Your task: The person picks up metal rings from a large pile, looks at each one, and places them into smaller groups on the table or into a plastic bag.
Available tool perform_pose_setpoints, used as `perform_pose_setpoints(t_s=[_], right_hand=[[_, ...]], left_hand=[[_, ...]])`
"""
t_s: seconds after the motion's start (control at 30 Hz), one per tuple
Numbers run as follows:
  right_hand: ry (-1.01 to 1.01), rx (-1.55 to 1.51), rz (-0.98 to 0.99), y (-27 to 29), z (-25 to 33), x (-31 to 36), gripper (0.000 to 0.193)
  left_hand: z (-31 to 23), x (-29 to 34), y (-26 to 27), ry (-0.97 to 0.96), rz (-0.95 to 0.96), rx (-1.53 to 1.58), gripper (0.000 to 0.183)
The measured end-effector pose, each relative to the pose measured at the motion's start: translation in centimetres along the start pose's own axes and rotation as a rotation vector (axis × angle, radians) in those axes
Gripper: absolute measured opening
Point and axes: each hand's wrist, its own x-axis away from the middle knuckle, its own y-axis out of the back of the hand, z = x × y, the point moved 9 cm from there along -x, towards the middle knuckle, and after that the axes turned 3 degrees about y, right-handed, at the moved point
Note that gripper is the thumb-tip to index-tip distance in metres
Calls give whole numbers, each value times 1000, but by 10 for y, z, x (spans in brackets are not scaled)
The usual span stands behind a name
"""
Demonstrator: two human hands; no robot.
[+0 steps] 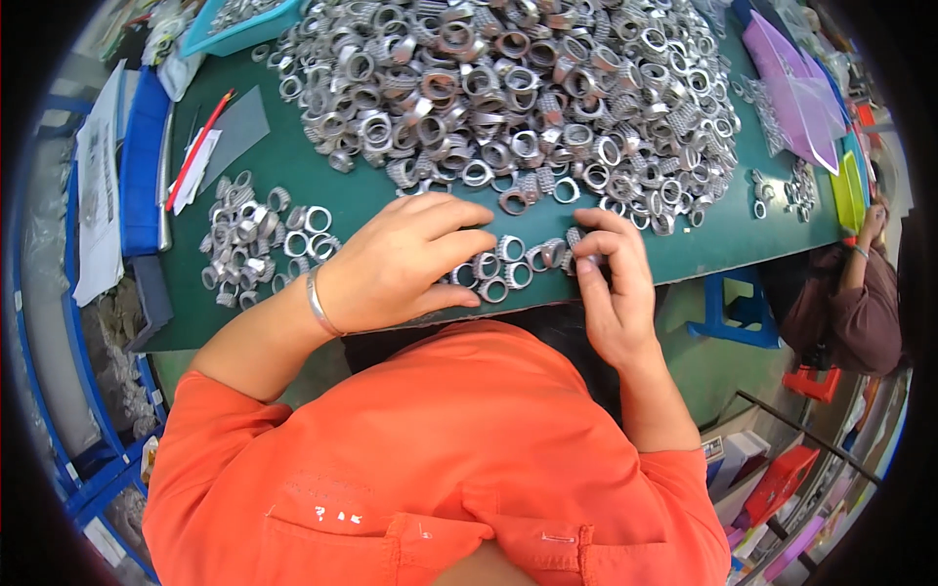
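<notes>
Ring pile [518, 98] heaped on desk [278, 154]. Just this side of pile, few rings [511, 248] flanked by left hand [396, 259], fingers spread, and right hand [618, 283], curled, grip can't be told tbh.

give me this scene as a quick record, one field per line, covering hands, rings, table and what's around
surface: green tabletop
far side: large heap of silver-coloured rings
left side: smaller ring cluster
between hands: small ring group
left hand: fingers spread, beside the small ring group
right hand: fingers curled at that group's right end, grip unclear
far left: red pencil or pen, blue bin
far right: purple bin, co-worker
</notes>
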Motion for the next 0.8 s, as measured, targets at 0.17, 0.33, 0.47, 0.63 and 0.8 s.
perform_pose_setpoints(t_s=[0.17, 0.33, 0.47, 0.63, 0.8], right_hand=[[138, 203, 158, -38, 23, -2, 56], [388, 387, 206, -77, 54, -4, 67], [468, 371, 287, -107, 69, -14, 66], [557, 263, 378, -133, 83, -25, 67], [559, 243, 445, -152, 89, -29, 75]], left_hand=[[-7, 19, 18, 54, -132, -104, 61], [2, 63, 23, 221, -236, -273, 90], [11, 81, 11, 300, -152, -285, 90], [11, 105, 35, 372, -334, -514, 89], [37, 161, 87, 668, -451, -581, 129]])
